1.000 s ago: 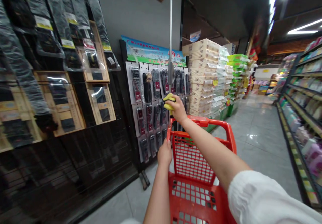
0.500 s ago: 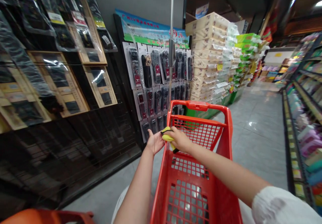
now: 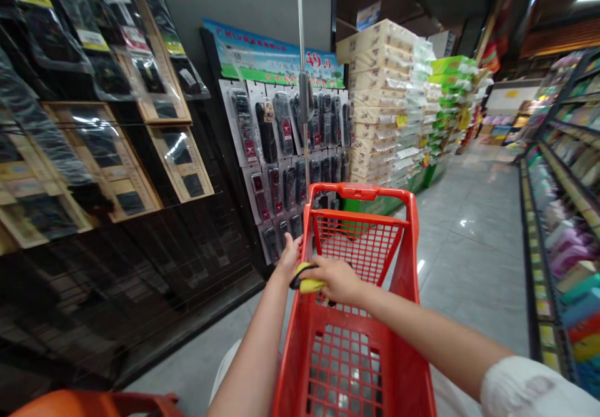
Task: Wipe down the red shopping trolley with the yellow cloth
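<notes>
A red shopping cart (image 3: 359,323) stands in front of me, its basket a grid of plastic. In my right hand (image 3: 340,278) is a folded yellow cloth (image 3: 309,282) with a black edge, held over the cart's left rim. My left hand (image 3: 290,256) is beside the outer left side of the cart, thumb raised and fingers stretched toward the rim. Part of its fingers is hidden behind the cart's edge, so I cannot tell whether they touch it.
Packaged belts (image 3: 284,123) hang on a display ahead, behind a metal pole (image 3: 302,42). Wrapped cartons (image 3: 375,104) are stacked beyond it. Boxed goods (image 3: 105,160) hang on the left. A stocked shelf (image 3: 569,236) lines the right; an orange object (image 3: 89,404) is at lower left.
My right hand and the cloth have moved down along the cart's left rim. My left hand has turned and moved slightly up, away from the cloth. The view has shifted slightly.
</notes>
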Tool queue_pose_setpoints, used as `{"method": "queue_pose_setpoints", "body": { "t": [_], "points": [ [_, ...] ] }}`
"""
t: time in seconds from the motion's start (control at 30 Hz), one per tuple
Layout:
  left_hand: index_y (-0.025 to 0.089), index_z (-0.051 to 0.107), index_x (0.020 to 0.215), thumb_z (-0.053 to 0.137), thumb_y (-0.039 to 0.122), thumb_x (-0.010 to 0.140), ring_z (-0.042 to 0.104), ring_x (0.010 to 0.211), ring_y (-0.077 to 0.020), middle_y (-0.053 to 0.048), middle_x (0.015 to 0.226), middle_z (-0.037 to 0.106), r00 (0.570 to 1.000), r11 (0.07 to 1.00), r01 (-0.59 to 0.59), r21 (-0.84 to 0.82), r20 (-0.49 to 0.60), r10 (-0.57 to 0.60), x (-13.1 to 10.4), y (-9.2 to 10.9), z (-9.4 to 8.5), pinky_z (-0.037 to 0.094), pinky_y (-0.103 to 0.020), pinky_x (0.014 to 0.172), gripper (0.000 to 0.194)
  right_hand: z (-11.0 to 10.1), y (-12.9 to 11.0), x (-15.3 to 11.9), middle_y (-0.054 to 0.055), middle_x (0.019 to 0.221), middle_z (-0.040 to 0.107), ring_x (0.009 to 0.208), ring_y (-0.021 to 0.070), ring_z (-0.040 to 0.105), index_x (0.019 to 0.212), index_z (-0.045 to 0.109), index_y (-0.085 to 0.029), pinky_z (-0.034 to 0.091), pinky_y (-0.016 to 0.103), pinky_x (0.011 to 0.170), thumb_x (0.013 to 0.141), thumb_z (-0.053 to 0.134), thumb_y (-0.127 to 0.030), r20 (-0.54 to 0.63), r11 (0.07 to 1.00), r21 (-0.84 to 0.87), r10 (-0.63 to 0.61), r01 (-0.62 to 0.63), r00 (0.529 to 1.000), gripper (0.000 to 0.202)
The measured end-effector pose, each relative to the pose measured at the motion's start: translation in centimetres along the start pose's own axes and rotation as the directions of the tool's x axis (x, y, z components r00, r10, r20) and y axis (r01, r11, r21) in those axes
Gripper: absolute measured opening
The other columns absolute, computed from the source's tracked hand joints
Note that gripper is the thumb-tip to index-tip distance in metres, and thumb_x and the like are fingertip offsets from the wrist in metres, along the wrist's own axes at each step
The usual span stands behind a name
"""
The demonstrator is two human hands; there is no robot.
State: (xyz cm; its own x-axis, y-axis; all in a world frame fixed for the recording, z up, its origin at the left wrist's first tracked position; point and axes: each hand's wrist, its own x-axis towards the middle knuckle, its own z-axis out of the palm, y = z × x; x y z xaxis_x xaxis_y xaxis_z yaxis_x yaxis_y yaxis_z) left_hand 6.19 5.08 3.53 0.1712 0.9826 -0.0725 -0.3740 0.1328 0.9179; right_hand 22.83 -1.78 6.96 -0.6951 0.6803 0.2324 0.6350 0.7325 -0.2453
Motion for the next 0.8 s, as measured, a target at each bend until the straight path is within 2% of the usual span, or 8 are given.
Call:
{"method": "queue_pose_setpoints", "body": {
  "t": [0.07, 0.17, 0.23, 0.27, 0.4, 0.53, 0.67, 0.8],
  "points": [
    [0.016, 0.06, 0.123, 0.035, 0.066, 0.09, 0.061, 0.113, -0.0274, -0.012, 0.114, 0.069, 0.994, 0.984, -0.099, 0.149, -0.039, 0.106, 0.3, -0.5, 0.7, 0.046, -0.04, 0.098, 0.065, -2.3, 3.0, 0.7, 0.005, 0.123, 0.056, 0.102, 0.0193, 0.056, 0.126, 0.06, -0.034, 0.043, 0.029, 0.086, 0.086, 0.052, -0.017, -0.132, 0.978, -0.122, 0.154, -0.171, 0.979, 0.044],
    [0.016, 0.059, 0.124, 0.059, 0.052, 0.084, 0.049, 0.128, -0.0305, -0.012, 0.126, 0.064, 0.973, 0.944, -0.209, 0.256, -0.042, 0.227, 0.7, -1.0, 1.2, 0.037, -0.042, 0.108, 0.055, -4.7, 7.7, 1.0, 0.011, 0.137, 0.049, 0.107, 0.0266, 0.053, 0.13, 0.058, -0.03, 0.04, 0.039, 0.09, 0.089, 0.048, -0.019, -0.396, 0.862, -0.191, 0.37, -0.469, 0.84, 0.043],
    [0.015, 0.058, 0.125, 0.063, 0.046, 0.082, 0.044, 0.133, -0.0304, -0.012, 0.131, 0.061, 0.966, 0.931, -0.233, 0.28, -0.042, 0.254, 0.8, -1.2, 1.3, 0.031, -0.043, 0.112, 0.053, -5.1, 10.2, 1.3, 0.014, 0.138, 0.048, 0.108, 0.0301, 0.052, 0.131, 0.058, -0.029, 0.038, 0.045, 0.092, 0.091, 0.045, -0.018, -0.459, 0.791, -0.185, 0.455, -0.583, 0.763, 0.043],
    [0.015, 0.058, 0.125, 0.062, 0.044, 0.082, 0.041, 0.135, -0.0302, -0.012, 0.133, 0.059, 0.964, 0.926, -0.239, 0.293, -0.044, 0.263, 0.8, -1.2, 1.3, 0.029, -0.043, 0.113, 0.052, -5.0, 11.0, 1.7, 0.015, 0.137, 0.049, 0.108, 0.0307, 0.052, 0.131, 0.058, -0.029, 0.037, 0.047, 0.092, 0.091, 0.043, -0.018, -0.465, 0.775, -0.181, 0.475, -0.605, 0.747, 0.043],
    [0.016, 0.057, 0.126, 0.059, 0.039, 0.083, 0.038, 0.137, -0.0288, -0.012, 0.136, 0.057, 0.947, 0.874, -0.277, 0.4, -0.04, 0.318, 1.1, -1.2, 1.2, 0.025, -0.044, 0.115, 0.049, -2.9, 11.4, 5.3, 0.013, 0.137, 0.053, 0.112, 0.0294, 0.051, 0.133, 0.056, -0.028, 0.038, 0.048, 0.096, 0.092, 0.043, -0.018, -0.441, 0.836, -0.188, 0.397, -0.515, 0.805, 0.044],
    [0.014, 0.055, 0.128, 0.053, 0.033, 0.084, 0.042, 0.135, -0.0271, -0.014, 0.139, 0.054, 0.923, 0.785, -0.328, 0.526, 0.0, 0.385, 1.3, -1.3, 1.1, 0.024, -0.043, 0.116, 0.048, -1.2, 10.5, 7.9, 0.003, 0.147, 0.045, 0.134, 0.0293, 0.035, 0.131, 0.057, -0.03, 0.026, 0.052, 0.111, 0.092, 0.047, -0.015, -0.379, 0.929, -0.281, 0.124, -0.242, 0.917, 0.043],
    [0.012, 0.055, 0.126, 0.046, 0.027, 0.085, 0.047, 0.13, -0.0253, -0.015, 0.136, 0.056, 0.914, 0.732, -0.329, 0.597, 0.006, 0.406, 1.3, -1.2, 1.0, 0.027, -0.042, 0.114, 0.045, -1.5, 12.4, 5.4, -0.004, 0.148, 0.045, 0.146, 0.0222, 0.018, 0.112, 0.069, -0.025, 0.013, 0.048, 0.119, 0.09, 0.05, -0.009, -0.15, 0.946, -0.319, -0.112, 0.059, 0.982, 0.033],
    [0.013, 0.058, 0.122, 0.048, 0.025, 0.083, 0.05, 0.126, -0.0252, -0.013, 0.13, 0.06, 0.911, 0.735, -0.325, 0.595, -0.013, 0.413, 1.4, -0.9, 1.0, 0.03, -0.04, 0.112, 0.042, -3.1, 15.6, 0.2, -0.002, 0.141, 0.053, 0.145, 0.0152, 0.024, 0.101, 0.072, -0.022, 0.01, 0.041, 0.121, 0.084, 0.05, 0.001, -0.02, 0.97, -0.241, -0.052, 0.046, 0.998, 0.036]
  ]
}}
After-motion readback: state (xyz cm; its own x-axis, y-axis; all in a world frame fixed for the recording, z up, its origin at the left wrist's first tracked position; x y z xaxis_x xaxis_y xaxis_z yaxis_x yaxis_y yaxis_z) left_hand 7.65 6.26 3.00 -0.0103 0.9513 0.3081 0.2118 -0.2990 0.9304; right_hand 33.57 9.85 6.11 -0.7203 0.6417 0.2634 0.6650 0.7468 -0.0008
